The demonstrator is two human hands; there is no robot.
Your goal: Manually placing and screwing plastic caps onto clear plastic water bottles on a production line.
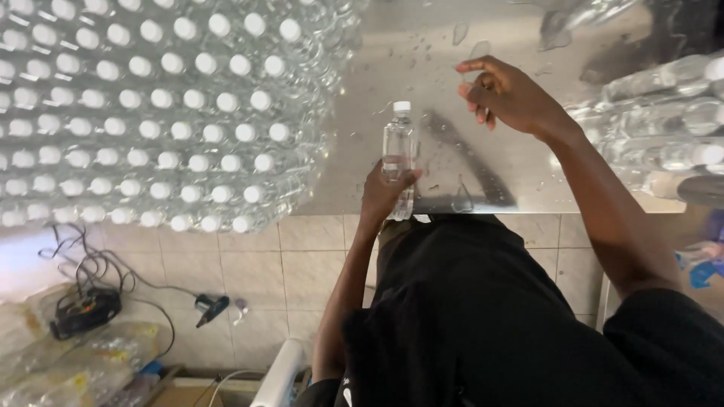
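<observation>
My left hand (383, 190) grips a small clear plastic bottle (398, 147) with a white cap, holding it upright at the near edge of a wet steel table (422, 68). My right hand (509, 94) hovers over the table to the right of the bottle, fingers pinched on a small clear film piece (477, 54) that is hard to make out. More clear film pieces (461, 200) lie on the table near the bottle.
A large block of white-capped clear bottles (151, 105) fills the left. Bottles lying on their sides (664, 113) are piled at the right. Below is a tiled floor (256, 271) with cables and a power strip (87, 305), plus plastic-wrapped packs (68, 362).
</observation>
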